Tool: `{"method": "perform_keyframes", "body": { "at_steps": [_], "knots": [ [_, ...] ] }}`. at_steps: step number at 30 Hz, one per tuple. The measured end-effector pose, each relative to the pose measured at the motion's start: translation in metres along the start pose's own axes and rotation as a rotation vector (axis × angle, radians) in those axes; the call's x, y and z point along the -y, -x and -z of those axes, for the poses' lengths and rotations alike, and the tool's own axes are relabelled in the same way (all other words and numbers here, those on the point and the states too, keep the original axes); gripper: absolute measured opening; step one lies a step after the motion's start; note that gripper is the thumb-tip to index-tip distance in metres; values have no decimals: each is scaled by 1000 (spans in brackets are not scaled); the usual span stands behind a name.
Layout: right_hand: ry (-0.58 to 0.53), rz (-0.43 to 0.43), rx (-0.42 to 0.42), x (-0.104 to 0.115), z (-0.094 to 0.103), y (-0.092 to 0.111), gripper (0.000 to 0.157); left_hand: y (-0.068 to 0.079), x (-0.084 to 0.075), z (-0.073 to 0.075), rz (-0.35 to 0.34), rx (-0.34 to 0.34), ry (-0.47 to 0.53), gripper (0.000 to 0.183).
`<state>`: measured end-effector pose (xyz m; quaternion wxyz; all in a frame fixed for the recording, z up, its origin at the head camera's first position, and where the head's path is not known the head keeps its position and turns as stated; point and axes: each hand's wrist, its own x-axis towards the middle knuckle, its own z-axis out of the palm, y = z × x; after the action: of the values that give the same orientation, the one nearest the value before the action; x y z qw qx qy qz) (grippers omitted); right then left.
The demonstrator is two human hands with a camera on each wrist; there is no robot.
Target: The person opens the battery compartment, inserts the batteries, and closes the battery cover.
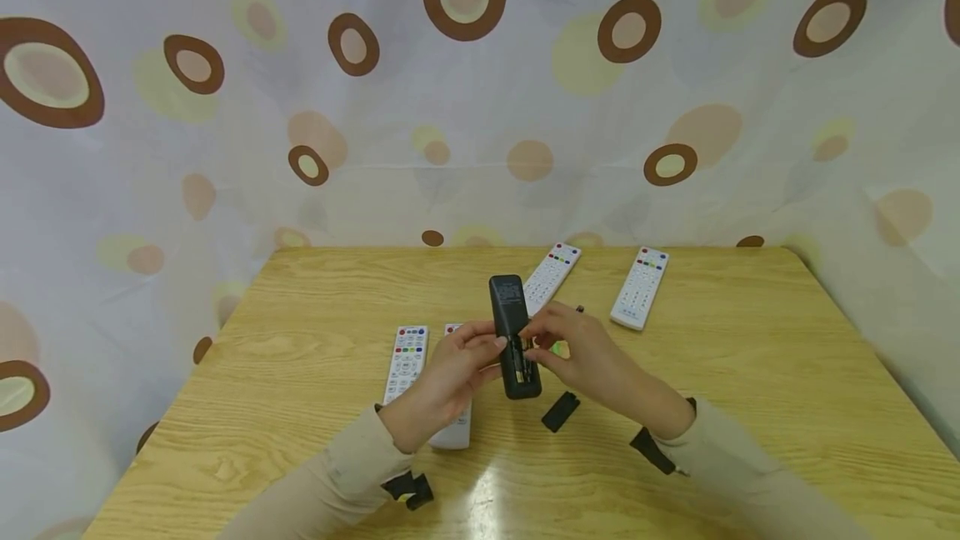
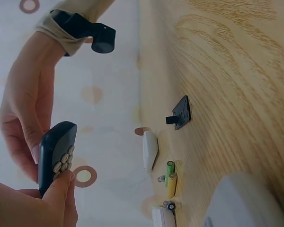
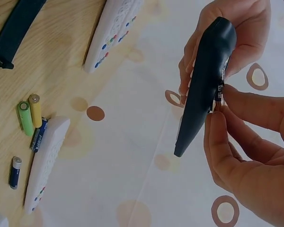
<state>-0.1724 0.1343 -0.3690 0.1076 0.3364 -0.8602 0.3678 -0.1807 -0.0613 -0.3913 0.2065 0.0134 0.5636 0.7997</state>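
While left hand (image 1: pixel 448 375) grips black remote (image 1: pixel 509 307), right hand (image 1: pixel 588 348) pinches battery (image 3: pixel 219 92) at remote's uncovered compartment (image 1: pixel 516 363); cover (image 1: pixel 561 412) on table (image 1: pixel 337 290), below remote.

A table (image 1: pixel 750 365) bears remotes (image 1: pixel 640 288), batteries (image 3: pixel 25 118) and a cover (image 1: pixel 560 412).

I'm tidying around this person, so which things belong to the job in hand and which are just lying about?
In the job:
black remote, held in the left hand
battery at the right hand
loose black cover
probably the green battery, yellow battery and blue batteries

Just lying about, apparently:
four white remotes
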Motion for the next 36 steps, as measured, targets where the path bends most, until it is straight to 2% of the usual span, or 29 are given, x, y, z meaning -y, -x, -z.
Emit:
{"method": "perform_keyframes", "body": {
  "at_steps": [3, 8, 11, 14, 21, 25, 29, 33, 36],
  "knots": [
    [19, 9, 8, -1, 0, 3, 24, 0, -1, 1, 2, -12, -2, 35],
    [110, 70, 57, -2, -2, 11, 58, 0, -2, 3, 4, -12, -3, 37],
    [184, 137, 55, -3, -4, 15, 70, 0, -2, 4, 5, -19, -2, 38],
    [215, 188, 28, -3, -6, 17, 71, 1, -3, 3, 3, -19, -2, 37],
    [187, 271, -11, -9, -9, 17, 69, 2, -3, 2, -1, -21, -7, 36],
    [185, 347, -35, -15, -9, 18, 67, 3, -4, 1, -5, -14, -8, 37],
    [241, 406, -60, -20, -10, 18, 62, 3, -4, 2, -4, -8, -9, 34],
    [314, 413, -68, -23, -10, 20, 62, 0, -2, 3, 4, -10, -10, 32],
    [307, 373, -40, -27, -8, 21, 62, -2, -1, 4, 2, -8, -6, 34]
  ]
}}
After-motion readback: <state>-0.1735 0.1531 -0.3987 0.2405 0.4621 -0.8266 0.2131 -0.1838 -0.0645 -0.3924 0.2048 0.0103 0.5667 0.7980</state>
